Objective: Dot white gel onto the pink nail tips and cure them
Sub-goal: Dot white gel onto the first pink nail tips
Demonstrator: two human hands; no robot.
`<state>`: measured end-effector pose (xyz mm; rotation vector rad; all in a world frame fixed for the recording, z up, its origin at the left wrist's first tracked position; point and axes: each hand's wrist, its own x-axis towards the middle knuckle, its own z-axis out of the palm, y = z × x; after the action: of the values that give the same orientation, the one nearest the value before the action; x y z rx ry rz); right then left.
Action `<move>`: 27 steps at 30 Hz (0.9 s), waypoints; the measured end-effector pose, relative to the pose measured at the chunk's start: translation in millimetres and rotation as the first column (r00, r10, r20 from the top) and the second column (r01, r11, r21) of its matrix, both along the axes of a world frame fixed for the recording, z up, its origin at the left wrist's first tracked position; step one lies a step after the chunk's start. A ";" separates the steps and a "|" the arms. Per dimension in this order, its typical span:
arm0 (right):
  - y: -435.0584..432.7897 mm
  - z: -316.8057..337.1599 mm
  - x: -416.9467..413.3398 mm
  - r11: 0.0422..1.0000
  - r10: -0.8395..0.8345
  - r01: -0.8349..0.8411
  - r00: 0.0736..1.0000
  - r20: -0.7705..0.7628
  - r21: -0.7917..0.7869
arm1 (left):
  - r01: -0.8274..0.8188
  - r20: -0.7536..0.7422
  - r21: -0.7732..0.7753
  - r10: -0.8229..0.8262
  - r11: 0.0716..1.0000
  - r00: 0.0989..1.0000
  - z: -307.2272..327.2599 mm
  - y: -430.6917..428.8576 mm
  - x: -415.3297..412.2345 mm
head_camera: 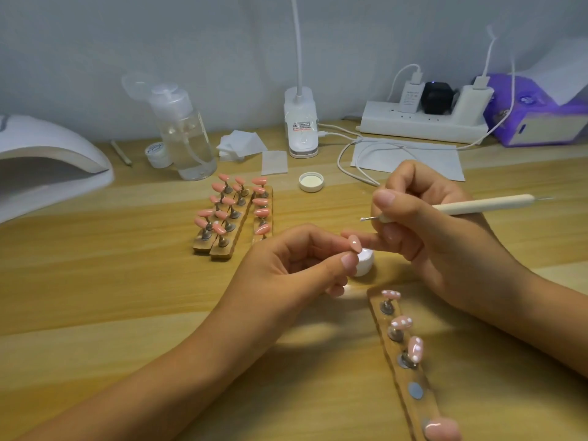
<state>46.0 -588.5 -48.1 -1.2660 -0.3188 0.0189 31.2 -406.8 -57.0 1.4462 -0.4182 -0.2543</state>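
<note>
— Where's the tip she's working on?

— Pinched in the left hand (pixel 286 262), thumb and forefinger pressed on a single pink tip (pixel 355 243), held up over the middle of the worktop (pixel 127 297). It sits right above the open white gel pot (pixel 364 264).

— And the other hand?

— The right hand (pixel 429 230) has its fingers closed on a dotting tool (pixel 458 207), metal point aimed left, just above the held tip and not touching it. The right little finger reaches across to meet the left forefinger.

— What about the rest?

— A strip (pixel 402 364) runs toward the near edge on the right: three tips with white dots (pixel 401 323), one bare magnet disc, one plain tip at the very bottom. Three more strips (pixel 234 214), packed side by side with plain pink tips, lie left of centre, well apart from the hands.

— Any open room?

— The near left of the worktop is bare wood. The lamp (pixel 47 160) sits at the left edge, mouth facing in. Along the back edge it's crowded: pump bottle (pixel 183 135), pads (pixel 241 144), power strip (pixel 423 122), with the lid (pixel 311 182) in front of them.
</note>
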 end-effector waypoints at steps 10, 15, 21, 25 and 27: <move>-0.4 0.5 -1.1 1.000 0.009 -0.008 1.000 0.015 -0.030 | 0.004 -0.012 -0.004 -0.004 1.000 1.000 -1.4 0.2 0.9; -1.8 0.1 -1.4 0.998 0.055 -0.054 0.998 0.034 -0.027 | 0.003 -0.014 -0.004 -0.003 1.000 1.000 0.7 -0.5 -0.7; -1.8 1.3 -2.2 0.997 0.063 -0.060 0.997 0.051 -0.049 | -0.007 -0.007 0.012 0.007 1.000 1.000 2.5 -1.3 -1.7; -2.5 1.0 -2.7 0.995 0.083 -0.079 0.994 0.065 -0.061 | -0.012 -0.006 0.013 0.013 1.000 1.000 3.0 -1.9 -1.9; -2.7 0.6 -2.6 0.994 0.087 -0.083 0.994 0.070 -0.069 | -0.016 -0.010 0.009 0.017 1.000 1.000 2.9 -2.3 -2.0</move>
<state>43.5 -591.2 -47.5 -1.3199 -0.4377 0.0567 29.2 -409.2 -54.0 1.4559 -0.3970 -0.2506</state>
